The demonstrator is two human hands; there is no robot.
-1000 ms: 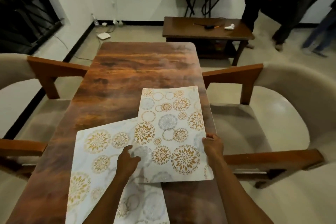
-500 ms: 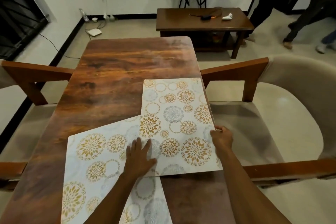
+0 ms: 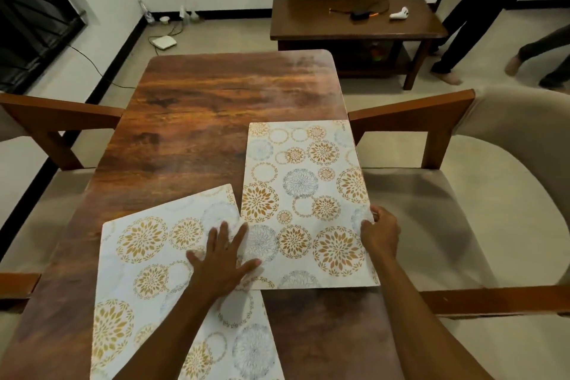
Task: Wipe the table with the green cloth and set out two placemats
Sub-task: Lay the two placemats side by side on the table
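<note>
- Two white rectangular placemats printed with gold and grey floral circles are down on the near half of the dark, glossy wooden dining table (image 3: 216,108).
- The right placemat (image 3: 308,188) sits nearly square along the table's right edge, long side running near to far, facing the beige cushioned armchair (image 3: 481,194) on that side.
- Its near-left corner lies over the left placemat (image 3: 145,256), which is twisted askew and runs off the near edge of the view.
- The right hand (image 3: 381,236) has the right placemat by its right edge, fingers curled over the rim in a pinch. That reads as a steering hold, lining the mat up with the table edge.
- The left hand (image 3: 220,259) is flat with fingers splayed wide, gripping nothing, palm pressed down right where the two mats overlap. Likely it is pinning them so nothing skates on the polished wood.
- The green cloth is nowhere in view. With mats going down, the wiping looks finished, though the frame can't confirm it.
- My call: one mat is almost placed, and the left placemat needs pulling clear and squaring up on the left side.
- In the far right corner, people stand beside a low wooden side table (image 3: 354,25), well apart from the action.
</note>
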